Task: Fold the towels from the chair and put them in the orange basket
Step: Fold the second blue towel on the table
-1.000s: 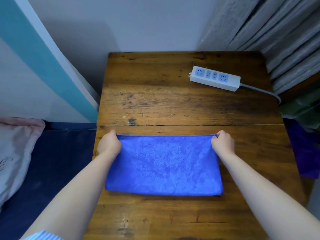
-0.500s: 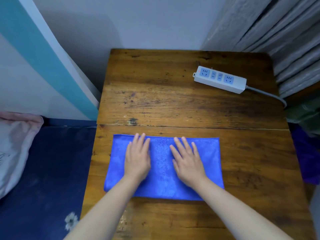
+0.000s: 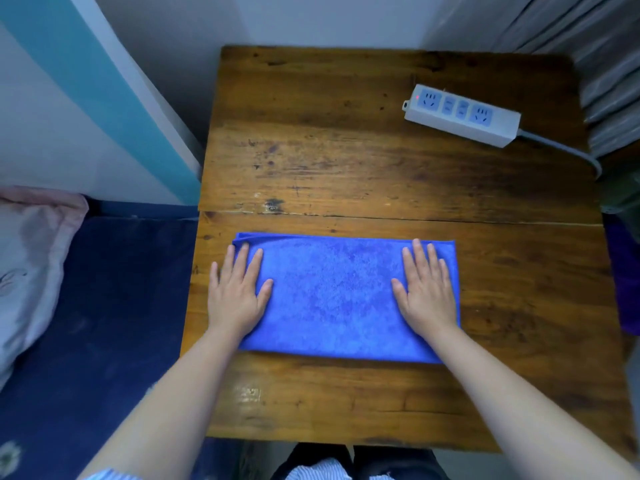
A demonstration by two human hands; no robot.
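A blue towel (image 3: 332, 296), folded into a wide rectangle, lies flat on the near half of the wooden table (image 3: 346, 150). My left hand (image 3: 237, 292) rests palm down on the towel's left end, fingers spread, with its outer fingers over the table. My right hand (image 3: 426, 289) lies flat on the towel's right end, fingers apart. Neither hand grips anything. The chair and the orange basket are out of view.
A white power strip (image 3: 462, 114) with a grey cable lies at the table's far right. Grey curtains (image 3: 588, 64) hang at the right. A bed with a dark blue sheet (image 3: 97, 306) and a pink pillow (image 3: 27, 258) is at the left. Purple cloth (image 3: 628, 282) shows at the right edge.
My hands let go of the towel's far corners, pressed flat near its middle, then slid apart to its two ends.
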